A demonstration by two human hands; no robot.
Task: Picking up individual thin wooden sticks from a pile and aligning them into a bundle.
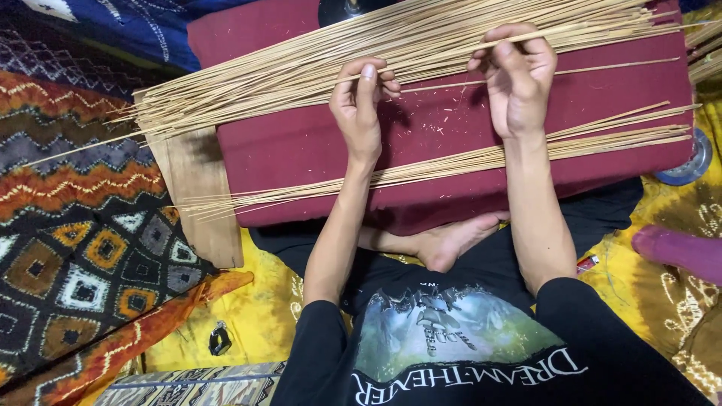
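Note:
My left hand [359,105] and my right hand [519,79] each pinch the same single thin tan stick [444,57], held level just above a large pile of similar sticks [286,71]. The pile fans out across the far side of a maroon cloth-covered pad [444,128]. A smaller, flatter row of sticks [451,164] lies on the near side of the pad, under my forearms. Both wrists hover over the bare maroon strip between the two groups.
A wooden plank [199,192] sticks out under the pad's left end. My bare foot [444,244] rests below the pad. Patterned cloths [75,248] lie left, yellow cloth [256,316] beneath, with a small black object [219,338], a red lighter [587,263], a purple object [681,252] and a round metal dish [688,167].

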